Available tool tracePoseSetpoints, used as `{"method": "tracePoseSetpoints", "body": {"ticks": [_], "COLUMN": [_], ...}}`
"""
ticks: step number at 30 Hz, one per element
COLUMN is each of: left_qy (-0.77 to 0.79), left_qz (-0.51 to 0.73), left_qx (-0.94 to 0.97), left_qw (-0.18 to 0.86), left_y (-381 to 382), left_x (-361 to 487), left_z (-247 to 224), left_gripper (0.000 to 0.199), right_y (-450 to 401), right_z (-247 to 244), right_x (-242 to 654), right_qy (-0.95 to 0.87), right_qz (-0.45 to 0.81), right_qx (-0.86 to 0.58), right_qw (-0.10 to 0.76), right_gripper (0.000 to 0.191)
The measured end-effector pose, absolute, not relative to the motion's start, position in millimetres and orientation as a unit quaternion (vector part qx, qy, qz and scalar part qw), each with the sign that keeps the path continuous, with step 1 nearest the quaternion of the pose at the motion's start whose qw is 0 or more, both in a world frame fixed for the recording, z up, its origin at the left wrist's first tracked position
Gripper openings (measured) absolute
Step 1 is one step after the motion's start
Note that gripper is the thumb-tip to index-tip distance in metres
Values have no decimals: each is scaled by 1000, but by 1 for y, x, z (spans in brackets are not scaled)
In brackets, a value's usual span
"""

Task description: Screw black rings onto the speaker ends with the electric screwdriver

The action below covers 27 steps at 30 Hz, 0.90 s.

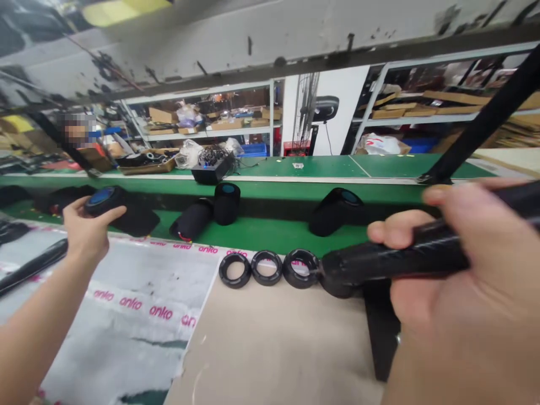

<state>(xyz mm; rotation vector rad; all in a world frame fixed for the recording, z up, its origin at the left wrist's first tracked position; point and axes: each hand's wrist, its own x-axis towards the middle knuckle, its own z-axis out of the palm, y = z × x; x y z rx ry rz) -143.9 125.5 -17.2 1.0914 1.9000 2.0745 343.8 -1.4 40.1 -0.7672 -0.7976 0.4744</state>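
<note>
My left hand (pixel 88 232) reaches out at the left, its thumb and fingers around one end of a black cylindrical speaker (pixel 134 212) with a blue round face. The speaker is over the near edge of the green conveyor. In the right foreground my right hand (pixel 468 270) grips a black electric screwdriver (pixel 375 263), which points left. Its tip is near a black ring (pixel 290 277); whether they touch I cannot tell. That ring stands in a row with another black ring (pixel 266 268) and a leftmost ring (pixel 228 271); a further one is partly hidden under the screwdriver.
Other black cylinders lie on the green belt (pixel 270 233), among them an upright speaker (pixel 226 203) and a tilted speaker (pixel 335 211). Beyond stand a black box with tangled cables (pixel 211 169) and shelves with cartons. A beige board (pixel 270 343) covers the near surface.
</note>
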Motion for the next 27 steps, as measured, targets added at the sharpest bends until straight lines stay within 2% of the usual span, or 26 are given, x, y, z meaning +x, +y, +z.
{"method": "tracePoseSetpoints", "body": {"ticks": [2, 3, 5, 7, 8, 11, 14, 17, 20, 24, 27], "left_qy": [602, 592, 582, 556, 543, 516, 517, 520, 517, 490, 465], "left_qz": [687, 680, 651, 606, 589, 560, 545, 533, 507, 474, 451], "left_qx": [393, 412, 450, 513, 536, 570, 557, 542, 555, 588, 615], "left_qw": [108, 135, 186, 245, 268, 308, 353, 390, 410, 436, 450], "left_y": [82, 58, 9, -36, -55, -96, -114, -119, -120, -114, -107], "left_x": [-123, -110, -80, -47, -31, 14, 44, 55, 54, 47, 41], "left_z": [-22, -26, -41, -60, -70, -100, -120, -125, -117, -99, -88], "left_gripper": [82, 85, 90, 93, 95, 96, 103, 108, 113, 125, 130], "right_y": [4, 7, 12, 18, 21, 26, 26, 26, 26, 26, 24], "right_z": [41, 39, 29, 13, 3, -28, -55, -73, -81, -75, -56], "right_x": [333, 326, 310, 288, 275, 237, 210, 200, 198, 201, 213], "right_qy": [-388, -423, -531, -629, -659, -710, -752, -767, -766, -758, -748], "right_qz": [285, 337, 404, 380, 352, 300, 259, 234, 219, 221, 245], "right_qx": [-377, -401, -481, -556, -571, -580, -576, -584, -593, -597, -587], "right_qw": [791, 739, 568, 388, 340, 263, 185, 130, 114, 140, 190], "right_gripper": [28, 33, 36, 31, 30, 37, 36, 39, 41, 40, 39]}}
